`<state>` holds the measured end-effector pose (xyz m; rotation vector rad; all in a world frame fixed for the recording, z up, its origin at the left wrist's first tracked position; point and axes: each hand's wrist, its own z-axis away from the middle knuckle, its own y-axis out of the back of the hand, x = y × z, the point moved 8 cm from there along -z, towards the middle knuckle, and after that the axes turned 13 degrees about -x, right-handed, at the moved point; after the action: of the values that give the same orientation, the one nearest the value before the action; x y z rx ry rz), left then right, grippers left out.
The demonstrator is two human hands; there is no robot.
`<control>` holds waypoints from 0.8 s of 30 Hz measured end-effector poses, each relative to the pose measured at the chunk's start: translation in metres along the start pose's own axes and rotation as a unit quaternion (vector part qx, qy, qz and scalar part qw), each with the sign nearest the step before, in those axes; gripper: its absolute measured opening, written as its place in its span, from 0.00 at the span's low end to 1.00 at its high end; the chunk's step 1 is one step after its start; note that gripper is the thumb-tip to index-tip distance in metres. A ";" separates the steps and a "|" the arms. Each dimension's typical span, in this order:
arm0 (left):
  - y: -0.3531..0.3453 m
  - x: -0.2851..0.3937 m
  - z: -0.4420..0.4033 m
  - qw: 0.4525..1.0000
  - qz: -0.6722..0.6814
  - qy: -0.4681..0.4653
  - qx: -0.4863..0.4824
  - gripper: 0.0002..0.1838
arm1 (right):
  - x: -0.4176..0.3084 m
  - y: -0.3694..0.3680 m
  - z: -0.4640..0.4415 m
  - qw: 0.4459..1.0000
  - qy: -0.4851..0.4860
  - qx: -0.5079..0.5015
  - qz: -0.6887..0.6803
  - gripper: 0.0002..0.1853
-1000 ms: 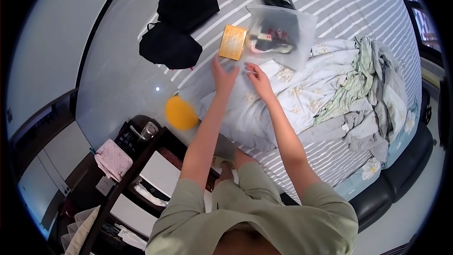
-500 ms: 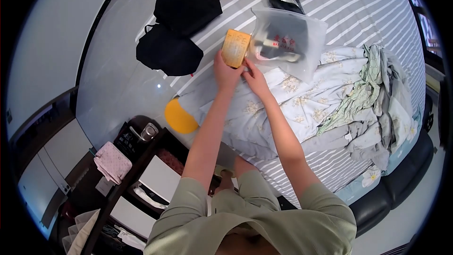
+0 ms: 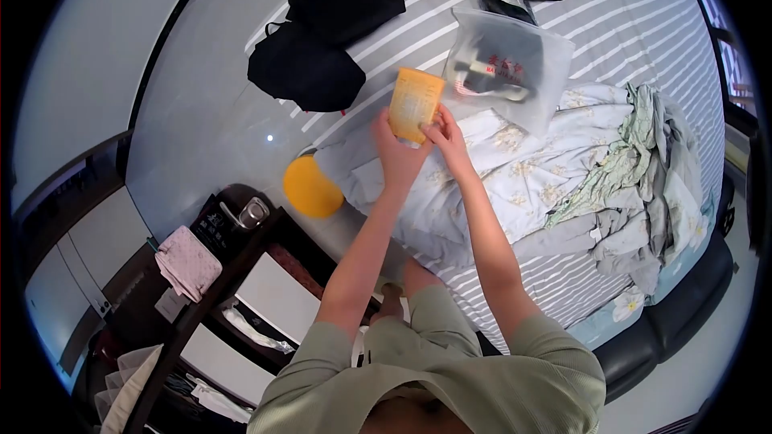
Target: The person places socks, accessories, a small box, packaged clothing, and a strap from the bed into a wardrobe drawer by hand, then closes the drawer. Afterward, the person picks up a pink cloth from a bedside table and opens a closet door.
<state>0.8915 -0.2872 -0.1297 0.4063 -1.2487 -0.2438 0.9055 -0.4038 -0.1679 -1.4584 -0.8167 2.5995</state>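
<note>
Because the left hand (image 3: 400, 157) and right hand (image 3: 450, 141) pinch only the lower end of what looks like a yellow box (image 3: 416, 101), it could tip onto the striped bed (image 3: 627, 36).

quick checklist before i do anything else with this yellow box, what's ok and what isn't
1. Left hand on the yellow box: ok, it grips the lower left side.
2. Right hand on the box: ok, its fingers are at the lower right corner.
3. Upper face of the box uncovered: ok, the frosted bag is off to the right.
4. Area below the hands free of loose cloth: not ok, rumpled floral cloth spreads there.
5. Contents of the box: cannot tell, the inside is hidden.
</note>
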 end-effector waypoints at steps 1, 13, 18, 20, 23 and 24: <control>0.002 0.007 0.005 1.000 0.002 -0.020 0.000 0.42 | -0.005 -0.006 0.003 1.000 0.023 -0.006 0.007 0.30; 0.043 0.014 0.048 0.957 0.217 -0.003 -0.191 0.46 | -0.021 -0.046 0.043 1.000 0.010 0.006 0.027 0.28; 0.089 0.003 0.074 0.960 0.248 0.007 -0.132 0.50 | -0.018 -0.105 0.049 0.994 0.054 -0.049 0.087 0.28; 0.108 -0.003 0.089 0.954 0.276 0.013 -0.116 0.51 | -0.018 -0.131 0.054 0.991 0.061 -0.074 0.092 0.29; 0.139 -0.008 0.114 0.954 0.283 -0.015 -0.099 0.50 | -0.011 -0.170 0.064 0.987 0.062 -0.113 0.092 0.29; 0.149 -0.008 0.123 0.955 0.281 -0.030 -0.094 0.50 | -0.006 -0.182 0.068 0.986 0.060 -0.125 0.091 0.29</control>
<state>0.7656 -0.1696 -0.0410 -0.1301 -1.3356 0.1129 0.8164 -0.2780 -0.0498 -1.8153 -1.0752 2.5779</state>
